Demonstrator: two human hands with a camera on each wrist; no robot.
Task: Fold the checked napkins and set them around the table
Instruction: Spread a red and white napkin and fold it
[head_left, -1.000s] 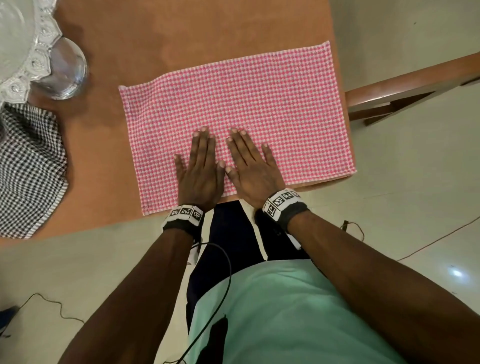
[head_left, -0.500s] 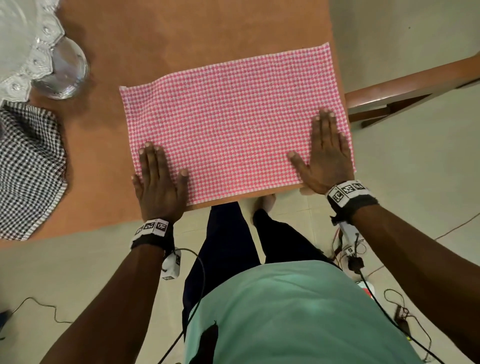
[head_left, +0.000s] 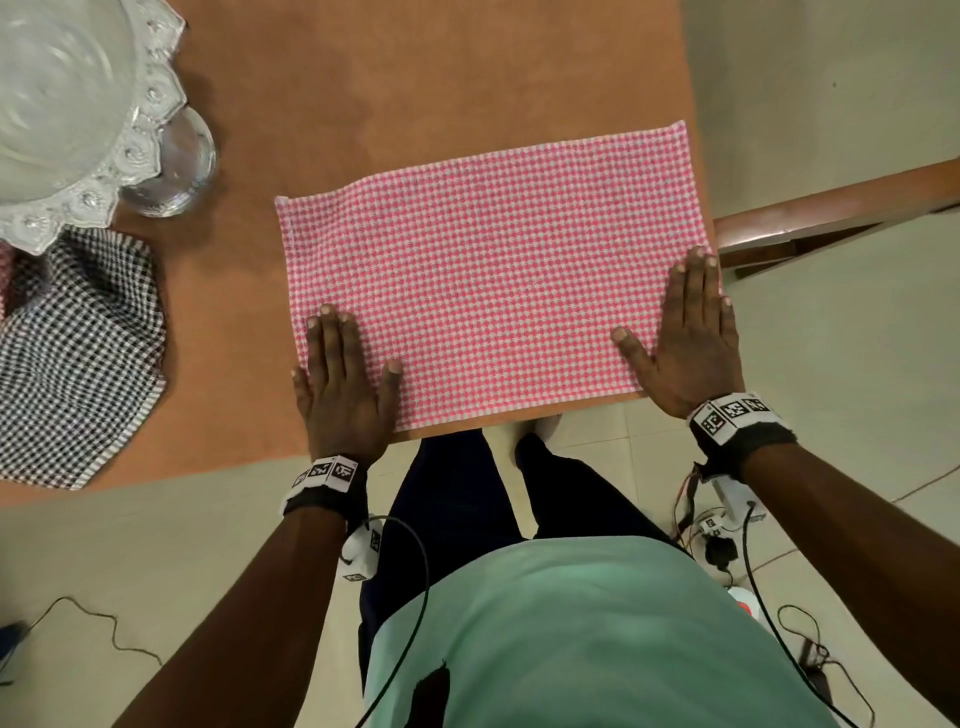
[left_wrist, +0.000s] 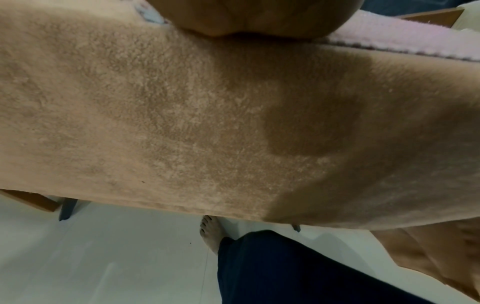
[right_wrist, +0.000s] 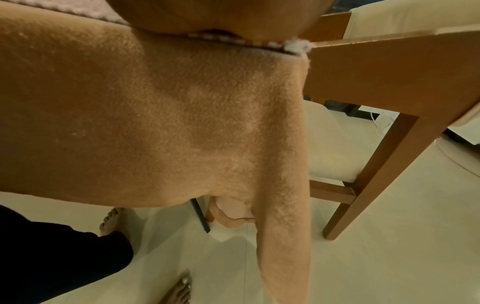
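A pink checked napkin (head_left: 488, 275) lies flat as a wide rectangle at the near right corner of the brown table (head_left: 363, 88). My left hand (head_left: 345, 379) presses flat on its near left corner, fingers straight. My right hand (head_left: 688, 332) presses flat on its near right edge, at the table's corner. A black checked napkin (head_left: 72, 358) lies crumpled at the left. In both wrist views only the heel of each palm, the hanging brown tablecloth (left_wrist: 207, 115) and a strip of pink cloth (left_wrist: 389, 39) show; the fingers are hidden.
A clear glass stand with a scalloped rim (head_left: 78, 124) stands at the far left of the table. A wooden chair (head_left: 831, 213) sits just right of the table corner, seen also as the chair (right_wrist: 389, 86). Cables lie on the tiled floor (head_left: 831, 78) by my feet.
My two hands, side by side at the napkin's middle a second ago, have slid apart along its near edge to the left and right corners, smoothing it flat.
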